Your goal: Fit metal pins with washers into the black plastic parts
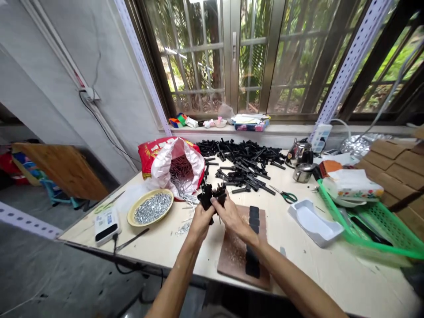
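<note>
Both my hands meet above the table's middle, closed around a bunch of short black plastic pieces (212,194). My left hand (200,219) grips the bunch from the left, my right hand (229,215) from the right, thumb on top. Just below them lies a brown wooden board (236,260) with a row of black pads (253,216) on it. A large heap of the same black pieces (245,163) is spread behind my hands.
A yellow bowl of small silver parts (151,207) sits left, behind it a red-and-white bag of thin metal pins (177,165). A power bank (106,224), scissors (285,194), a white tray (313,221), a green basket (371,227), a kettle (300,152) and cardboard boxes (394,170) stand around.
</note>
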Tool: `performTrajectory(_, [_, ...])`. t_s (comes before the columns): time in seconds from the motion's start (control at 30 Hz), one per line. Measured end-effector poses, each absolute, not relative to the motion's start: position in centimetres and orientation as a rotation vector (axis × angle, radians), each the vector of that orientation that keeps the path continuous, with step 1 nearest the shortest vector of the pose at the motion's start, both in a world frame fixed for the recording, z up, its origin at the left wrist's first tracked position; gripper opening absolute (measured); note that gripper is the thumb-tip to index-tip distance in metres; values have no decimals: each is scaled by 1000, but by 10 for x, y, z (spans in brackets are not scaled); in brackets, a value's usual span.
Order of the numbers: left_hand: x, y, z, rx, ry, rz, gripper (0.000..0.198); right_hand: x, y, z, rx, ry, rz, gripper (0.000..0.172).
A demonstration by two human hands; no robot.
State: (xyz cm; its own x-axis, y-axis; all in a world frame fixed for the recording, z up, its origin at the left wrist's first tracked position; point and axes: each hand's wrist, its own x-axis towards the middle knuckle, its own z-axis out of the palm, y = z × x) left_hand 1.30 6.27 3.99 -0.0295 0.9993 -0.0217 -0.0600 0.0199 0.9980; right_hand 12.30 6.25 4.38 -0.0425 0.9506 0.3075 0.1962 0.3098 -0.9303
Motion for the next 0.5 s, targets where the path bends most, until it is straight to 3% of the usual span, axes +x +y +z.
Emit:
performTrajectory(0.23, [6, 59, 36, 889, 1048, 1293, 51, 125, 62, 38, -930, -1408, 1323, 48])
performTrajectory(0.5, [3, 63, 41, 870, 1023, 1307, 49, 116, 62, 25, -994, -1205, 1251, 30])
